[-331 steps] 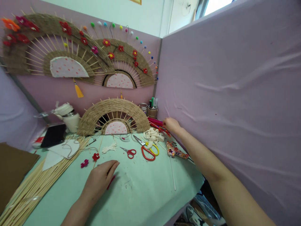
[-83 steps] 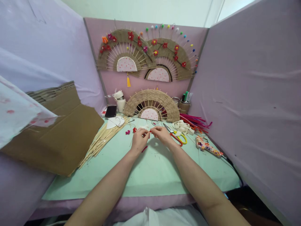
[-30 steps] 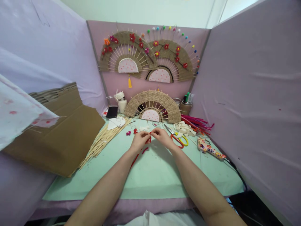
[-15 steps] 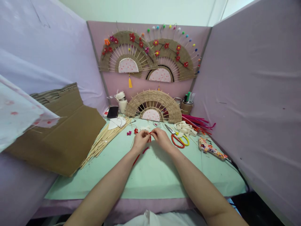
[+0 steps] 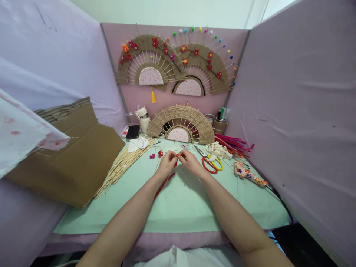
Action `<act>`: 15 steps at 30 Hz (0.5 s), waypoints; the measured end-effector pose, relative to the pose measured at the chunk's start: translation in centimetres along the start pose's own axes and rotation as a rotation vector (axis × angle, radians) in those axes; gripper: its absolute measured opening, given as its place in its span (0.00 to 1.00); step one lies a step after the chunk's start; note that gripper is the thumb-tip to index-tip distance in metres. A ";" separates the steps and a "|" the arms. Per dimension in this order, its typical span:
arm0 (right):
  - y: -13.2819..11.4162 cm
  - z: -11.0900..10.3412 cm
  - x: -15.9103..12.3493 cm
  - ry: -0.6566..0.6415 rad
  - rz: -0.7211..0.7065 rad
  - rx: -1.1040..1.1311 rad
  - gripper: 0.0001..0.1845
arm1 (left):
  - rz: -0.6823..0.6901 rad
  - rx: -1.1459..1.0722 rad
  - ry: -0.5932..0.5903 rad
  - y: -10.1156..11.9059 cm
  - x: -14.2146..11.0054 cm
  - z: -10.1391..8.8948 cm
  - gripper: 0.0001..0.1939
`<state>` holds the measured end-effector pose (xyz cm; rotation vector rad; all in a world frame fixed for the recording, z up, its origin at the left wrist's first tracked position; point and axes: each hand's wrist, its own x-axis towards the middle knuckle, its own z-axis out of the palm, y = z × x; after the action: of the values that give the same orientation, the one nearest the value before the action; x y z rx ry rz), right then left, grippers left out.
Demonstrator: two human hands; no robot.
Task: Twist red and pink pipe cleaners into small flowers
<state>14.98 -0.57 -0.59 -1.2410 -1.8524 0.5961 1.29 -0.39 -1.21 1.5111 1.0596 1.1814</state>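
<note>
The left hand [image 5: 166,164] and right hand [image 5: 190,162], fingertips drawn together, pinched a fuzzy red strip [image 5: 176,162] between them over smooth green cloth [image 5: 189,207], nearer than the arched, fibre-wound fan [image 5: 180,112].

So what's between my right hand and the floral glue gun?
Between your right hand and the glue gun, the head view shows scissors with red and yellow handles, then a thin pale stick.
</note>
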 end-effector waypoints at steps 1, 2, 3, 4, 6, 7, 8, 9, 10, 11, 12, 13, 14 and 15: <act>-0.1 0.1 0.0 0.013 -0.015 -0.011 0.06 | -0.006 -0.029 0.018 0.2 -0.1 0.3 0.04; -0.1 0.3 -0.1 0.029 -0.032 -0.030 0.05 | -0.016 -0.064 0.036 0.3 -0.2 0.5 0.05; -0.2 0.4 -0.1 0.049 -0.050 -0.053 0.04 | -0.030 -0.104 0.059 0.3 -0.2 0.8 0.05; -0.3 0.4 -0.1 0.070 -0.066 -0.073 0.04 | -0.048 -0.145 0.083 0.4 -0.2 1.0 0.05; -0.3 0.5 0.0 0.112 -0.076 -0.082 0.05 | -0.075 -0.215 0.131 0.2 0.0 1.1 0.05; -0.3 0.5 0.0 0.128 -0.060 -0.060 0.06 | -0.079 -0.235 0.148 0.2 0.1 1.0 0.06; -0.3 0.4 0.0 0.137 -0.025 -0.017 0.07 | -0.071 -0.249 0.167 0.0 0.3 0.8 0.08; -0.3 0.4 0.1 0.134 0.026 0.044 0.08 | -0.061 -0.258 0.183 -0.1 0.4 0.6 0.09; -0.3 0.3 0.1 0.114 0.084 0.116 0.10 | -0.053 -0.266 0.194 -0.2 0.5 0.4 0.09; -0.2 0.3 0.1 0.078 0.138 0.193 0.11 | -0.046 -0.275 0.197 -0.3 0.6 0.2 0.10; -0.2 0.3 0.1 0.035 0.179 0.268 0.13 | -0.041 -0.287 0.194 -0.4 0.6 0.1 0.10; -0.3 0.4 0.1 -0.003 0.201 0.335 0.14 | -0.037 -0.301 0.191 -0.4 0.7 0.0 0.10; -0.3 0.4 0.1 -0.027 0.205 0.386 0.13 | -0.034 -0.315 0.188 -0.5 0.7 0.0 0.10; -0.3 0.5 0.1 -0.034 0.199 0.418 0.12 | -0.035 -0.330 0.188 -0.4 0.7 0.1 0.10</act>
<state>14.41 -0.54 -0.58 -1.1390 -1.5349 1.0584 1.42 0.34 -1.52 1.1396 0.9529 1.4168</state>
